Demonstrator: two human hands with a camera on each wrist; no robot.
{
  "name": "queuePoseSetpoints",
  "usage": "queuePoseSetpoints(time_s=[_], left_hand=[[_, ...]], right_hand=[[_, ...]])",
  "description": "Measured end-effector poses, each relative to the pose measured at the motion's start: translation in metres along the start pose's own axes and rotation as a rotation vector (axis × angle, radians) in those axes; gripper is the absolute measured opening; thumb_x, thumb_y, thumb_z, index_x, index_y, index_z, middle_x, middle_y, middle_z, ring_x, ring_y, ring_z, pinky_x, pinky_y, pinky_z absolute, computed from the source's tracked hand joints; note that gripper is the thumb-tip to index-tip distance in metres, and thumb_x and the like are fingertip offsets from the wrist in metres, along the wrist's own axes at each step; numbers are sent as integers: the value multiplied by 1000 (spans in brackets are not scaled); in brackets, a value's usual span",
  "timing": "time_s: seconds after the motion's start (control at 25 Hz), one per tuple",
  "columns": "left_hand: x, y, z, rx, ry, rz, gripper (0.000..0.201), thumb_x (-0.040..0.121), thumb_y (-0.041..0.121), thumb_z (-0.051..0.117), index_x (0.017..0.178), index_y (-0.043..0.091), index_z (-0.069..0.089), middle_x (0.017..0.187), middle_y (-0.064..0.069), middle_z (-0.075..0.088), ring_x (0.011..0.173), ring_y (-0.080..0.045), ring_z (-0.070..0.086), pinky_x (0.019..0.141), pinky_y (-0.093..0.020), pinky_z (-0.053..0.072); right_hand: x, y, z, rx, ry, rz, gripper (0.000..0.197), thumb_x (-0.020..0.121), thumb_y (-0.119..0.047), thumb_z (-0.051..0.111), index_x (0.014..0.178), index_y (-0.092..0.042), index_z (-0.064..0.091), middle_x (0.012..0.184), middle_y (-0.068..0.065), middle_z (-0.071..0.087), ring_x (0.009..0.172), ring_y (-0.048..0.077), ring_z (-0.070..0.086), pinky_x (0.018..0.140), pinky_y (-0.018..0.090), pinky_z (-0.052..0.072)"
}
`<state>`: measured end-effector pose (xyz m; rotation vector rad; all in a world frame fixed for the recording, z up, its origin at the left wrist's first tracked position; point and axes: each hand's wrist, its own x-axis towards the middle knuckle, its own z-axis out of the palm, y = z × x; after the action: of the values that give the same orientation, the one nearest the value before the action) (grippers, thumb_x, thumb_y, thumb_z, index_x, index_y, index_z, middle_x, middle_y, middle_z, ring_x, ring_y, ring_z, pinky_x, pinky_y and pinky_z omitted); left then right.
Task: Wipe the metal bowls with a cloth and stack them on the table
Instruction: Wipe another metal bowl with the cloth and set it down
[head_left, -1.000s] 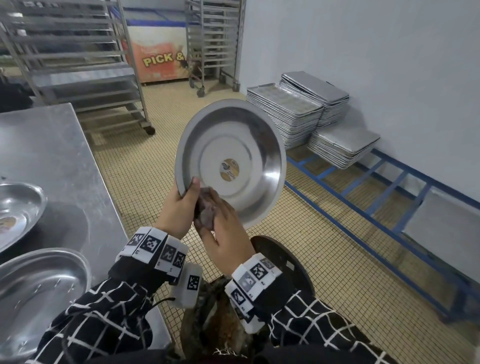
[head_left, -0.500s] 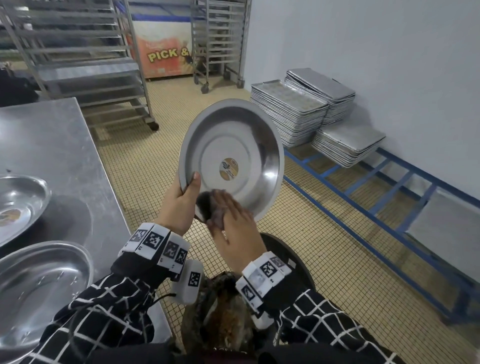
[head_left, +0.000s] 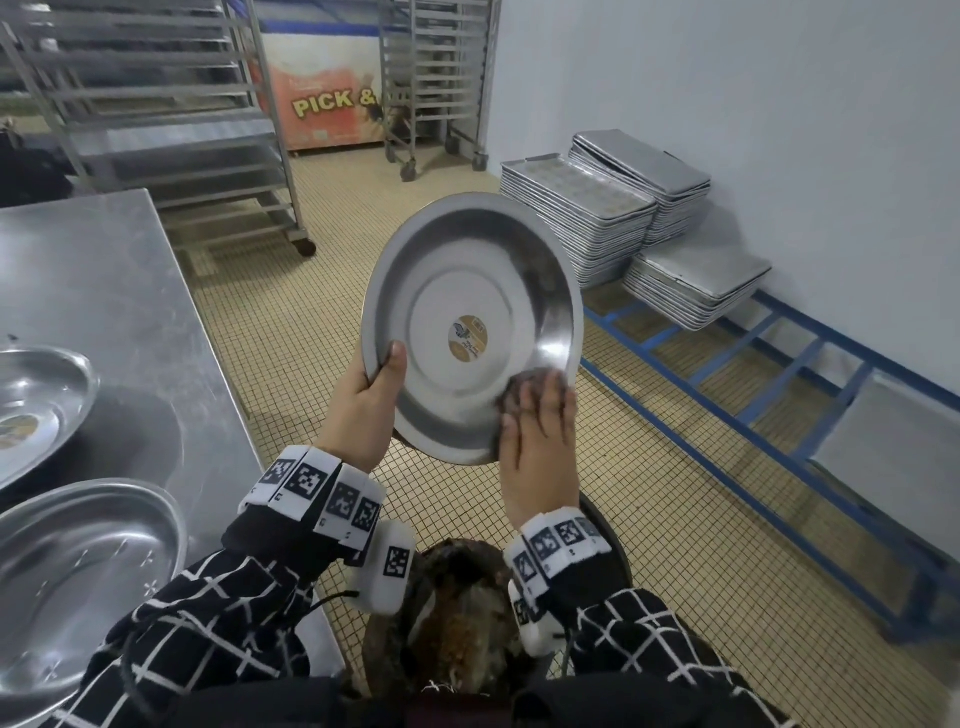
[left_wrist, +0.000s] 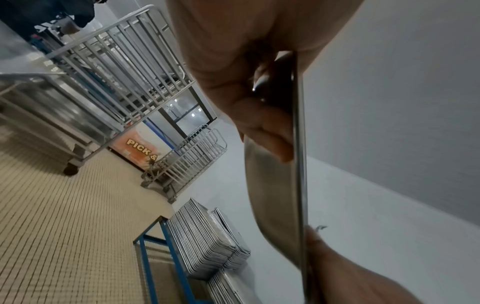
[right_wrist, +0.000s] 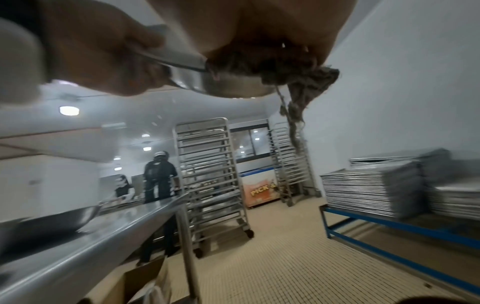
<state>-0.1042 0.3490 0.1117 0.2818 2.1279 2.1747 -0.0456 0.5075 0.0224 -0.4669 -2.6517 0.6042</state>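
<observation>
Gripping the tilted metal bowl (head_left: 470, 291) by its rim, the left hand (head_left: 363, 410) steadies it while the right hand (head_left: 537, 441), fingers (head_left: 540, 402) straight and close together, presses the cloth (head_left: 519, 387) (dark, crumpled) inside.

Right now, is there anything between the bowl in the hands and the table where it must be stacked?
Nothing visible stands in the way. The left hand holds the bowl over the floor, right of the table. Two other bowls lie near the table's front edge; bare steel stays free behind them.
</observation>
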Motion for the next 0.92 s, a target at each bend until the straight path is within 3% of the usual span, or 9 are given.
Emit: queuePoseSetpoints(time_s=[0.04,0.12,0.2,0.28,0.32,0.4,0.52,0.76,0.92], left_hand=[[-2,-1,1,-10,-6,-12,17,100,31,43,97,22,57,84,11,62,71,1,58,57,-7,44],[-4,-3,3,-22,-24,-30,16,99,32,43,91,28,56,82,10,63,73,-4,59,57,-10,45],[-4,-4,2,-37,-25,-62,17,99,32,44,90,28,57,81,8,65,72,-8,62,56,-13,47],[2,-6,-6,-21,-41,-107,18,98,32,45,92,24,60,81,3,68,70,-11,66,60,-20,52],[6,-7,-11,2,-64,-135,18,98,33,47,94,21,60,83,-2,69,71,-17,67,64,-29,55],[18,-10,-22,31,-109,-206,22,96,32,51,100,12,59,81,-11,69,68,-29,67,64,-42,56],[26,-13,-32,35,-119,-266,29,93,32,56,110,9,57,76,-8,69,62,-25,69,55,-37,56],[10,-15,-18,119,-116,5,39,90,20,60,126,21,45,100,0,67,82,-13,71,63,-26,58],[-4,-19,5,55,-180,-68,22,91,14,60,113,14,56,98,-3,68,87,-19,70,63,-27,58]], right_hand=[[5,4,-5,63,13,57,54,100,-41,19,149,-20,8,154,-3,-19,144,23,-14,118,42,11],[16,7,-19,204,74,141,61,100,-35,32,148,-28,-6,154,-8,-22,146,23,2,107,36,36],[26,8,-34,351,114,239,65,99,-32,40,151,-29,1,158,-5,8,135,16,33,84,21,47],[35,12,-48,538,113,346,57,97,-31,46,148,-25,21,130,-6,49,111,9,52,72,14,44],[40,16,-54,593,102,382,47,96,-32,48,140,-22,35,112,-11,55,104,10,55,70,17,45],[46,23,-61,617,44,406,32,93,-36,54,118,-17,51,98,-9,59,98,16,61,75,28,50],[47,23,-59,614,-17,409,26,90,-34,59,105,-12,55,96,-1,64,90,16,63,73,29,50],[32,-2,-40,836,155,574,22,94,-26,56,108,-10,53,92,-3,61,87,14,62,72,28,51],[26,-22,-27,990,194,606,29,95,-33,52,113,-10,52,104,6,65,95,23,64,85,40,53]])
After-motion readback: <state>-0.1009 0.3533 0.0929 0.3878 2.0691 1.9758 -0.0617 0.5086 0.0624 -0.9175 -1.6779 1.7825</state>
